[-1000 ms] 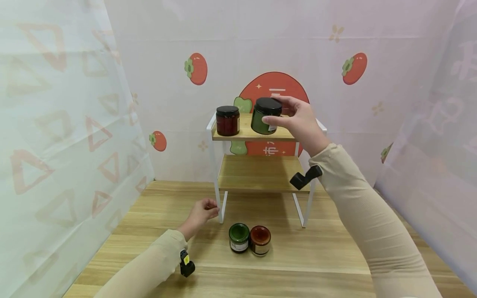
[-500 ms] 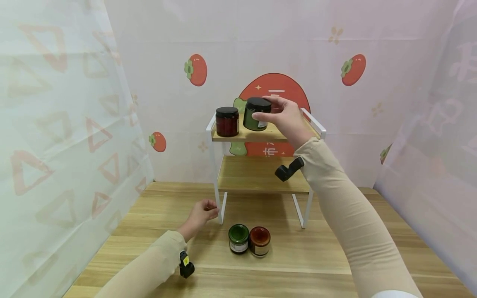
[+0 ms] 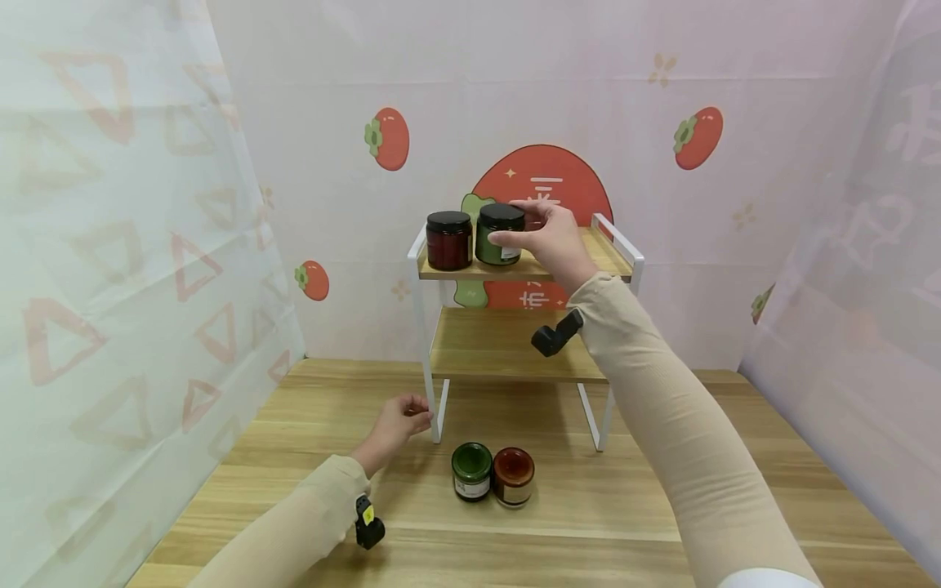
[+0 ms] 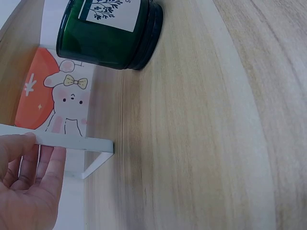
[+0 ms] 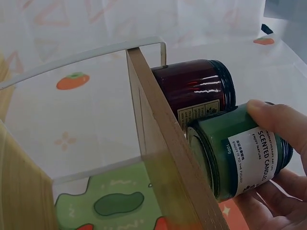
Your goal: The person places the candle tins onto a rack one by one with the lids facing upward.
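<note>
My right hand (image 3: pixel 553 243) pinches a green scented candle jar (image 3: pixel 491 253) with a black lid, thumb in front and fingers behind. In the right wrist view the green candle's base (image 5: pixel 204 163) is right at the top board's edge, its white label facing the camera. Close on its left, a dark red candle jar (image 3: pixel 449 243) stands upright on the top board (image 3: pixel 547 265) of a two-tier shelf. Low on the left, my left hand (image 3: pixel 395 426) grips the shelf's white leg (image 4: pixel 72 141) between thumb and fingers.
On the wooden table (image 3: pixel 603 506), a green jar (image 3: pixel 471 465) and an amber-red jar (image 3: pixel 513 472) stand side by side, lids down, before the shelf. The shelf's lower board (image 3: pixel 515 343) lies beneath the right wrist. Printed cloth walls (image 3: pixel 353 220) enclose the back and sides.
My right hand has carried the green candle leftward, then down onto the top board's level beside the red one. My left hand has stayed on the shelf leg.
</note>
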Motion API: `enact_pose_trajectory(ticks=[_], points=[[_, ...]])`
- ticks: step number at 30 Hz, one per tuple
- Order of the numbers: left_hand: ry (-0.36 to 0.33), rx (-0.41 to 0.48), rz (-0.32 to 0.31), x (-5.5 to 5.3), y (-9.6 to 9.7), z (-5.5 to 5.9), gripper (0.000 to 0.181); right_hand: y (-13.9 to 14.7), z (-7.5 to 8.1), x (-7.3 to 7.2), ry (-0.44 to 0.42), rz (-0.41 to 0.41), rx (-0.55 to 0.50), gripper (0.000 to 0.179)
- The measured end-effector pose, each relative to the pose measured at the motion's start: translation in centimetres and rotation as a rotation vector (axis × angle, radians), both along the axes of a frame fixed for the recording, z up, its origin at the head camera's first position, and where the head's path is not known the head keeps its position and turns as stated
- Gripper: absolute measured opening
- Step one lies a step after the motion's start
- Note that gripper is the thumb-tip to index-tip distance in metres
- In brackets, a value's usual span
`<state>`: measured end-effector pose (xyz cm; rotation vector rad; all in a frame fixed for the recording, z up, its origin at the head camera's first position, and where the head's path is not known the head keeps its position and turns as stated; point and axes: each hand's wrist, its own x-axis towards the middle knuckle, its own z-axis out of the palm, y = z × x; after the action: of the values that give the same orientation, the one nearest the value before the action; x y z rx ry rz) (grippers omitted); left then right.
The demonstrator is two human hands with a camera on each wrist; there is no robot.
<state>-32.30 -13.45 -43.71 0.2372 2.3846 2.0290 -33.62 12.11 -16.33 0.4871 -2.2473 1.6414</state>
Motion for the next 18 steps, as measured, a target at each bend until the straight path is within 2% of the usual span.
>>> enact_pose_trajectory(ticks=[11,18], points=[[0.004,-0.004,0.005,0.28,0.06,0.14,0.01,-0.14,-0.38,-0.54,-0.021,0.021,0.02,0.059],[-0.006,-0.007,0.014,0.24,0.13,0.21,0.01,-0.36,-0.34,-0.59,-0.037,0.007,0.039,0.06]])
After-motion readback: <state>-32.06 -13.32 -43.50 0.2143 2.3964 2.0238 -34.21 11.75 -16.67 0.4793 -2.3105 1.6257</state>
